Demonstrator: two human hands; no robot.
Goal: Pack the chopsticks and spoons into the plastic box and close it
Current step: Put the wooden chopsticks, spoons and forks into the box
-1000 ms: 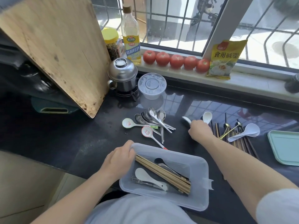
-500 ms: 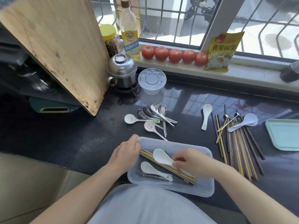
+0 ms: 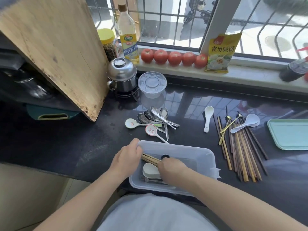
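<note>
Box open at counter's near edge, partly overhanging. Inside: chopsticks, two stacked white spoons, fork. Left hand grips box's left rim. Right hand inside box over spoons; grip unclear. Bare counter left of box. Behind: spoon pile. Right: lone spoon, chopstick spread, lid. Five tomatoes on sill.

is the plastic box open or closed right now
Open: the plastic box has no lid on, and chopsticks and a white spoon show inside.
</note>
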